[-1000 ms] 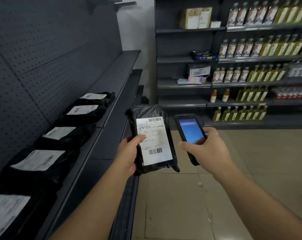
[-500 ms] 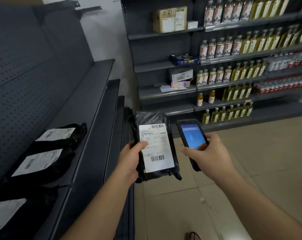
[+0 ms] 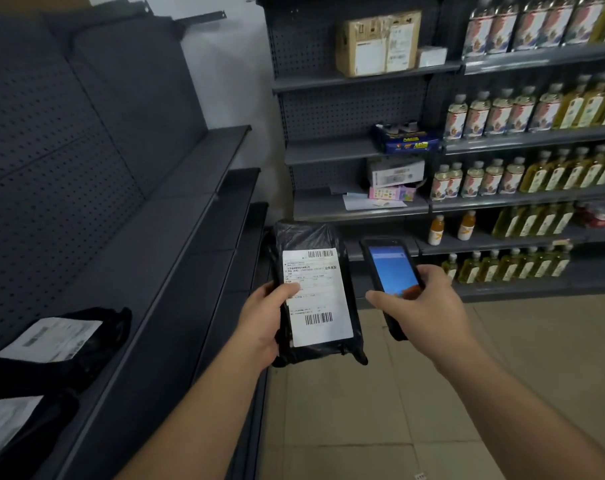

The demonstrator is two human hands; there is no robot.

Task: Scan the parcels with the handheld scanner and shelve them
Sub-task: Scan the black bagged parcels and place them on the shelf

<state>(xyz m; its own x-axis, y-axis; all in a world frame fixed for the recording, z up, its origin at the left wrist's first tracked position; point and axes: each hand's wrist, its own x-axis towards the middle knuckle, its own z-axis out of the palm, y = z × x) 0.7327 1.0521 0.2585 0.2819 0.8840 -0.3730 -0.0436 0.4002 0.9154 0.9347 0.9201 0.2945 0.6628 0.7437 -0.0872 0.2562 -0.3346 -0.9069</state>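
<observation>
My left hand (image 3: 259, 323) fingers are wrapped round a black poly-bag parcel (image 3: 311, 292), thumb on its label. Just right of them, my right hand (image 3: 422, 303) grips the handheld scanner (image 3: 391, 271), screen lit. Two labelled parcels (image 3: 58, 344) already sit on the grey shelf (image 3: 176, 271) off left, so this one's still to shelve.
</observation>
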